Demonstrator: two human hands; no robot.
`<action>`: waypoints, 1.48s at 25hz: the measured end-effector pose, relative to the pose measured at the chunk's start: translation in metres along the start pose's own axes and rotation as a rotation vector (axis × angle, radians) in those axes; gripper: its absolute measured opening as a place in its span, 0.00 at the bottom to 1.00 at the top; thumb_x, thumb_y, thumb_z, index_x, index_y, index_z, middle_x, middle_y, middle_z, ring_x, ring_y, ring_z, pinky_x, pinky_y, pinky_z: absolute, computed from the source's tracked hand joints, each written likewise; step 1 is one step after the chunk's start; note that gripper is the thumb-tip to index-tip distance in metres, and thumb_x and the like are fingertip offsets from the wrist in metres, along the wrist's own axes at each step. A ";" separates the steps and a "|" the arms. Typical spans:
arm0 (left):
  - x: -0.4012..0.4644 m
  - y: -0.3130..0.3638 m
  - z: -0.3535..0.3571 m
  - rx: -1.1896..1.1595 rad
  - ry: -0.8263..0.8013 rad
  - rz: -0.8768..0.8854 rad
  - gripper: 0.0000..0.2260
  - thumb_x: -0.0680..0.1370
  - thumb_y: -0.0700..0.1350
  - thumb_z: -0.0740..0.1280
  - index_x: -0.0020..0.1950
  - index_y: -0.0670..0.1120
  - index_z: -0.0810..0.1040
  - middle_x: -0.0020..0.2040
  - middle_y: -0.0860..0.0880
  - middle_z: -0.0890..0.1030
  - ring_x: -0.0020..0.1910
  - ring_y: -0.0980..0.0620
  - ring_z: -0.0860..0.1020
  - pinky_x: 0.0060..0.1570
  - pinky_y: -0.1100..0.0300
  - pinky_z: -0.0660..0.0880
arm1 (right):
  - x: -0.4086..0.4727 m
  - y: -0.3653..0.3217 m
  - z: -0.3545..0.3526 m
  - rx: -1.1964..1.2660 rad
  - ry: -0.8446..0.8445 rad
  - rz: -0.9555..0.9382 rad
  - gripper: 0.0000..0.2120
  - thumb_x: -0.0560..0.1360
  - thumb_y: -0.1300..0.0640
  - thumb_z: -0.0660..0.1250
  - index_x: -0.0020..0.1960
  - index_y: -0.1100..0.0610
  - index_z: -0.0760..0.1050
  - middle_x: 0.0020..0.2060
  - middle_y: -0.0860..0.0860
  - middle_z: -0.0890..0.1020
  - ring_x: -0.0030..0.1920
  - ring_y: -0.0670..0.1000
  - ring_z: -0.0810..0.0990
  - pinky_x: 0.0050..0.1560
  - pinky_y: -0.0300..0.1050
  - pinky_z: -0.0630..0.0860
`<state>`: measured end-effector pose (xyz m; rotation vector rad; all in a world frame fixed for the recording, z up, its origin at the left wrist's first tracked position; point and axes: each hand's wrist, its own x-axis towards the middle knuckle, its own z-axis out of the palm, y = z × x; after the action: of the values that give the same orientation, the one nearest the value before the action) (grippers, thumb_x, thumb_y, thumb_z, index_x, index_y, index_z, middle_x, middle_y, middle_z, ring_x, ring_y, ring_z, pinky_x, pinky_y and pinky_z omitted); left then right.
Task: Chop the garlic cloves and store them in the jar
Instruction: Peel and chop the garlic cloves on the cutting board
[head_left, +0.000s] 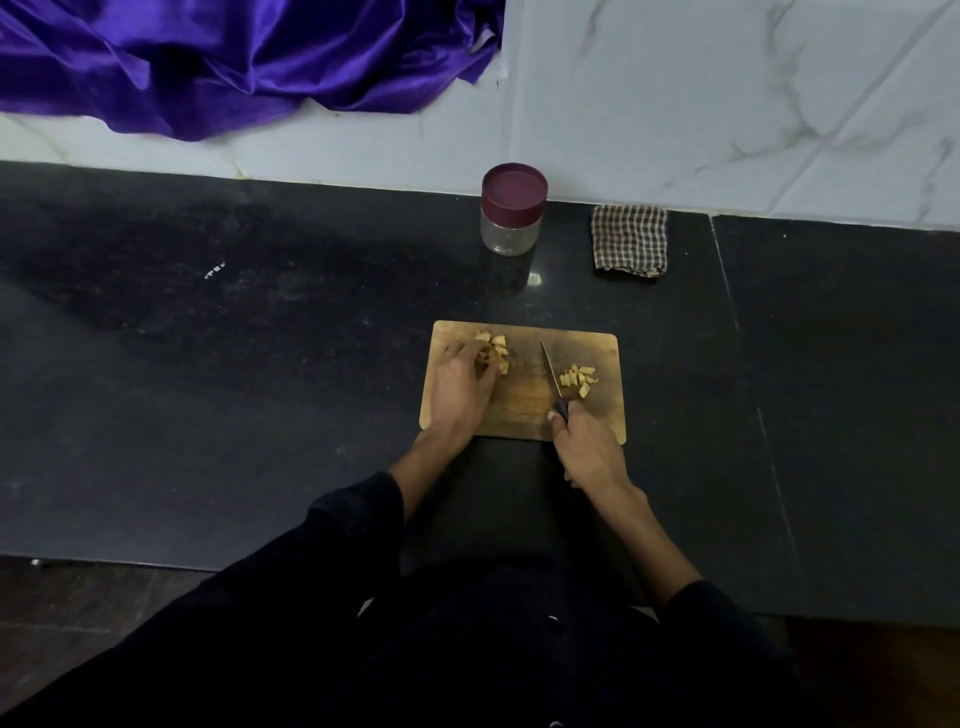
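A wooden cutting board (524, 410) lies on the dark worktop (260, 389). At the board's far left corner sits a small heap of garlic pieces (496, 345); the left hand (460, 387) rests beside it, its fingers (485, 371) curled round one piece. At the board's right side lies a second heap of chopped garlic (579, 380). The right hand (589, 452) grips the knife (551, 376) by its dark handle at the board's near edge, fingers wrapped tight, blade pointing away just left of that heap. Beyond the board, by the marble wall, stands the jar (512, 210) with its maroon lid on; a folded checked cloth (629, 240) lies right of the jar. Purple satin fabric (234, 57) drapes far beyond the board's left.
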<state>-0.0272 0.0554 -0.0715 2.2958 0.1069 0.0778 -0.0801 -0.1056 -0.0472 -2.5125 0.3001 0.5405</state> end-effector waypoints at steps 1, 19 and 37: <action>0.003 0.000 0.002 0.021 0.006 -0.019 0.14 0.76 0.45 0.70 0.61 0.45 0.77 0.55 0.48 0.78 0.50 0.52 0.78 0.49 0.60 0.77 | 0.001 0.000 0.001 0.002 -0.002 0.003 0.11 0.84 0.49 0.56 0.56 0.56 0.70 0.44 0.54 0.80 0.44 0.56 0.84 0.46 0.59 0.82; 0.007 -0.005 -0.005 -0.085 -0.038 -0.030 0.11 0.76 0.39 0.69 0.59 0.42 0.80 0.53 0.47 0.82 0.50 0.54 0.80 0.51 0.65 0.76 | 0.008 0.004 0.006 0.012 0.004 0.044 0.13 0.84 0.49 0.56 0.59 0.57 0.70 0.45 0.55 0.81 0.44 0.56 0.84 0.47 0.58 0.82; -0.001 0.035 0.026 -0.030 -0.246 0.024 0.09 0.79 0.40 0.65 0.58 0.45 0.79 0.54 0.49 0.81 0.52 0.57 0.77 0.51 0.67 0.70 | -0.002 0.010 0.003 0.173 -0.057 0.080 0.11 0.85 0.50 0.54 0.56 0.57 0.69 0.42 0.57 0.81 0.28 0.50 0.80 0.25 0.41 0.75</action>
<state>-0.0240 0.0130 -0.0623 2.2574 -0.0486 -0.1896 -0.0861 -0.1124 -0.0531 -2.3218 0.4092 0.5906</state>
